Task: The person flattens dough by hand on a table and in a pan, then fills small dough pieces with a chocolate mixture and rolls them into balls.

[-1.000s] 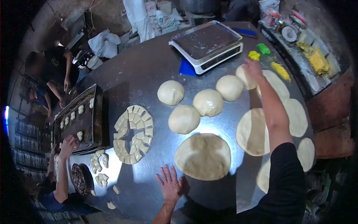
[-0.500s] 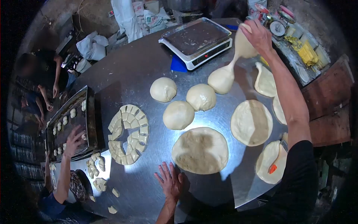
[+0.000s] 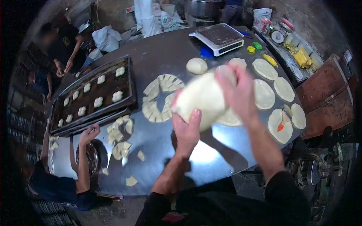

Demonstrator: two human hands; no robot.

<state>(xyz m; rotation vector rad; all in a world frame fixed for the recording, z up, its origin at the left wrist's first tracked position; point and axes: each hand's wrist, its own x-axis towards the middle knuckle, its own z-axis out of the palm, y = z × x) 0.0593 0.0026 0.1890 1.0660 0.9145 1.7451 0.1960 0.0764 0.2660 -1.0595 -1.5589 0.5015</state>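
A large, soft piece of dough [image 3: 201, 100] hangs in the air above the metal table, slightly blurred by motion. Under its near left side, my left hand [image 3: 186, 130] grips it with the thumb in front. My right hand [image 3: 239, 88], smeared by motion, closes over its right end. Behind the held piece, one round dough ball [image 3: 197, 66] sits on the table and another [image 3: 238, 63] is partly covered. A flattened dough round [image 3: 229, 118] is mostly hidden below it. Left of my hands lies a ring of cut dough pieces [image 3: 155, 112].
Flat dough rounds [image 3: 264, 94] lie to the right, one bearing an orange-tipped scraper [image 3: 281, 126]. The scale [image 3: 220, 39] stands at the back. Leftward, a co-worker's hand [image 3: 89, 133] is near a baking tray [image 3: 132, 81] of small dough pieces; loose cut pieces [image 3: 121, 150] lie nearby.
My left hand has risen from the table onto dough. My right hand has come back from beside the scale, toward me, with dough in it. The view has shifted, showing more of the tray.
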